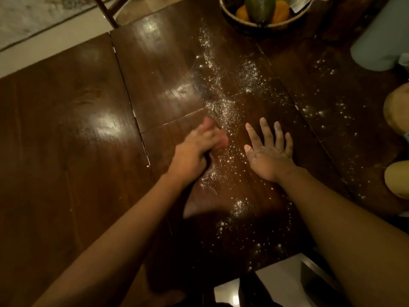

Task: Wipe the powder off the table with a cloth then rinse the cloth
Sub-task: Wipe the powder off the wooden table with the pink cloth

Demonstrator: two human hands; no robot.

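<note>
White powder (228,111) lies scattered in a band across the dark wooden table (77,134), from near the fruit bowl down to the front edge. My left hand (194,151) grips a pink cloth (221,140) and presses it on the table at the powder's left side; the hand is blurred and hides most of the cloth. My right hand (269,151) lies flat on the table, fingers spread and dusted with powder, just right of the cloth.
A woven bowl (263,21) with fruit stands at the far edge. A pale cylinder (382,38) stands at the far right, with two yellowish round things (398,178) on the right edge. A chair back (106,12) is beyond the table.
</note>
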